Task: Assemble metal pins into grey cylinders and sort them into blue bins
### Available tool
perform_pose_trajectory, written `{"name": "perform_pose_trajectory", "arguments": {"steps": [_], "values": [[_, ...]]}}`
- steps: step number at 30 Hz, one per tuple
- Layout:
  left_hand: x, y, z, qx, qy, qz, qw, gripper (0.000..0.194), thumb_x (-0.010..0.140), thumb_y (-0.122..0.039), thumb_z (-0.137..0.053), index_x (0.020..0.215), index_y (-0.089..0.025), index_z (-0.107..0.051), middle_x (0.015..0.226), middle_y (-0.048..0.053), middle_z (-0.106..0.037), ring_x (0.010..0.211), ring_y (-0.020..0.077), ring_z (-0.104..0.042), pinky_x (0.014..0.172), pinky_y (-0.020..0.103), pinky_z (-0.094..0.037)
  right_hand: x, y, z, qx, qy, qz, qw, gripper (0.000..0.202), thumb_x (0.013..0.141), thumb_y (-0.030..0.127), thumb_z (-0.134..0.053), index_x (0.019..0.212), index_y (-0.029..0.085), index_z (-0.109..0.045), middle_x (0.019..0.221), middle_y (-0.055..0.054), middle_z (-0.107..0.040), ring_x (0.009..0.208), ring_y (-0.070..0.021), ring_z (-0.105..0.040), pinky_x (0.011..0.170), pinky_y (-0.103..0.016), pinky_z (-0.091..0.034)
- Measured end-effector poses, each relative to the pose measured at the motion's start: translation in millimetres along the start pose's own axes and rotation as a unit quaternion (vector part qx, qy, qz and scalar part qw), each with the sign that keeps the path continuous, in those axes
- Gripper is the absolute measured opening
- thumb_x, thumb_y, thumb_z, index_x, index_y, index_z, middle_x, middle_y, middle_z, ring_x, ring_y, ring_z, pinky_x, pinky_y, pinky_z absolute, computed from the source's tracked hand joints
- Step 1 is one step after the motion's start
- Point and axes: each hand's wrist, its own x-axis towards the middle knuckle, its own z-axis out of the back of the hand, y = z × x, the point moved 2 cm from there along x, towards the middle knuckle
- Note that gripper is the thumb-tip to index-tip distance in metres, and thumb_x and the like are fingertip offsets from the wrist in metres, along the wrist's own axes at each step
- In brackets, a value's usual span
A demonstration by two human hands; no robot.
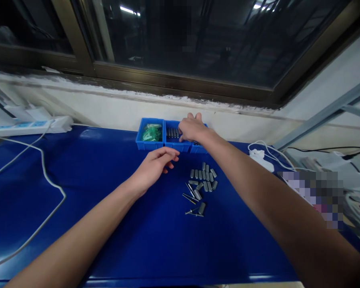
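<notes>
My right hand (192, 127) reaches over the middle blue bin (177, 147), its fingers bent down near a row of metal cylinders (171, 133) inside; what its fingertips hold, if anything, is hidden. My left hand (159, 163) hovers in front of the bins, fingers curved and apart, with nothing seen in it. Green packets (152, 133) fill the left blue bin (140, 140). The right blue bin (198, 149) is partly covered by my right hand and wrist. Several metal cylinders (200, 175) lie loose on the blue table, with several thin pins or rivets (190, 199) nearer me.
A white power strip (33, 126) sits at the far left, and a white cable (45, 168) runs over the blue table (108, 248). White cables and a white object (261, 160) lie at the right. Wall and window rise behind the bins.
</notes>
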Motion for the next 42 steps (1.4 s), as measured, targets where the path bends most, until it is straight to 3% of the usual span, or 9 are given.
{"name": "perform_pose_trajectory", "arguments": {"steps": [6, 10, 16, 20, 23, 25, 26, 30, 42], "values": [[-1.3, 0.3, -1.5, 0.014, 0.013, 0.001, 1.0, 0.019, 0.098, -0.035, -0.066, 0.104, -0.022, -0.078, 0.108, 0.007, -0.076, 0.083, 0.0171, -0.064, 0.07, 0.029, -0.045, 3.4, 1.3, -1.8, -0.002, 0.013, -0.007, 1.0, 0.014, 0.087, 0.029, -0.084, 0.086, 0.015, -0.083, 0.104, -0.018, -0.077, 0.132, -0.043, -0.052, 0.108, -0.06, -0.036], [-2.4, -1.4, -2.3, 0.022, 0.013, 0.003, 1.0, 0.019, 0.098, -0.036, -0.066, 0.105, -0.022, -0.077, 0.108, 0.007, -0.076, 0.084, 0.0178, -0.064, 0.07, 0.029, -0.045, 6.9, 6.1, -5.4, 0.002, 0.015, -0.011, 1.0, 0.008, 0.087, 0.019, -0.077, 0.09, 0.016, -0.084, 0.105, -0.017, -0.077, 0.13, -0.0416, -0.053, 0.107, -0.059, -0.037], [-1.3, 1.3, -3.2, 0.036, 0.027, 0.001, 0.999, 0.021, 0.099, -0.037, -0.064, 0.107, -0.022, -0.077, 0.108, 0.006, -0.075, 0.086, 0.0177, -0.064, 0.071, 0.029, -0.045, 4.9, 6.1, -0.3, 0.011, 0.016, -0.013, 1.0, 0.019, 0.085, 0.006, -0.068, 0.092, 0.014, -0.083, 0.102, -0.019, -0.077, 0.129, -0.0429, -0.054, 0.103, -0.059, -0.039], [0.4, 6.4, -4.7, 0.057, 0.05, -0.024, 0.997, 0.023, 0.097, -0.039, -0.064, 0.106, -0.021, -0.076, 0.107, 0.007, -0.075, 0.086, 0.0188, -0.065, 0.071, 0.03, -0.046, -23.1, 2.2, 18.4, 0.08, -0.094, 0.027, 0.992, 0.029, 0.096, 0.013, -0.055, 0.102, 0.016, -0.083, 0.107, -0.018, -0.079, 0.125, -0.0403, -0.058, 0.102, -0.058, -0.042], [-0.4, 8.2, -6.4, 0.096, 0.058, -0.055, 0.992, 0.023, 0.097, -0.04, -0.064, 0.103, -0.021, -0.075, 0.103, 0.006, -0.075, 0.084, 0.0195, -0.065, 0.074, 0.032, -0.047, -67.6, 1.4, 23.8, 0.174, -0.158, 0.035, 0.971, 0.034, 0.101, 0.021, -0.048, 0.107, 0.021, -0.082, 0.111, -0.013, -0.08, 0.103, -0.0305, -0.069, 0.09, -0.048, -0.051], [-2.0, 8.1, -7.4, 0.136, 0.059, -0.086, 0.985, 0.022, 0.098, -0.04, -0.064, 0.104, -0.022, -0.075, 0.1, 0.005, -0.076, 0.086, 0.0202, -0.066, 0.078, 0.034, -0.048, -100.1, 2.4, 13.6, 0.187, -0.08, 0.013, 0.979, 0.028, 0.097, 0.023, -0.053, 0.095, 0.024, -0.081, 0.095, -0.009, -0.08, 0.084, -0.0271, -0.07, 0.074, -0.044, -0.052], [-2.8, 8.0, -7.9, 0.155, 0.06, -0.099, 0.981, 0.022, 0.098, -0.04, -0.064, 0.105, -0.022, -0.075, 0.098, 0.004, -0.076, 0.087, 0.0205, -0.066, 0.08, 0.035, -0.048, -115.0, 2.8, 5.8, 0.174, -0.036, 0.003, 0.984, 0.027, 0.096, 0.023, -0.055, 0.094, 0.025, -0.082, 0.096, -0.01, -0.08, 0.087, -0.0295, -0.072, 0.072, -0.044, -0.052], [-4.5, 9.4, -8.8, 0.209, 0.065, -0.109, 0.97, 0.026, 0.1, -0.042, -0.062, 0.108, -0.022, -0.076, 0.094, 0.004, -0.075, 0.087, 0.0217, -0.068, 0.08, 0.036, -0.048, -149.4, -4.3, -27.3, 0.127, 0.034, -0.054, 0.99, 0.037, 0.096, 0.029, -0.059, 0.127, 0.026, -0.079, 0.132, -0.014, -0.077, 0.116, -0.0407, -0.072, 0.088, -0.058, -0.057], [2.0, 11.9, -9.5, 0.235, 0.07, -0.135, 0.96, 0.028, 0.097, -0.044, -0.064, 0.105, -0.021, -0.078, 0.098, 0.006, -0.076, 0.085, 0.0206, -0.067, 0.08, 0.036, -0.05, -147.9, -30.2, -65.7, 0.216, -0.041, -0.021, 0.975, 0.039, 0.096, 0.04, -0.068, 0.129, 0.023, -0.081, 0.126, -0.009, -0.082, 0.12, -0.0347, -0.074, 0.105, -0.052, -0.056]]}}
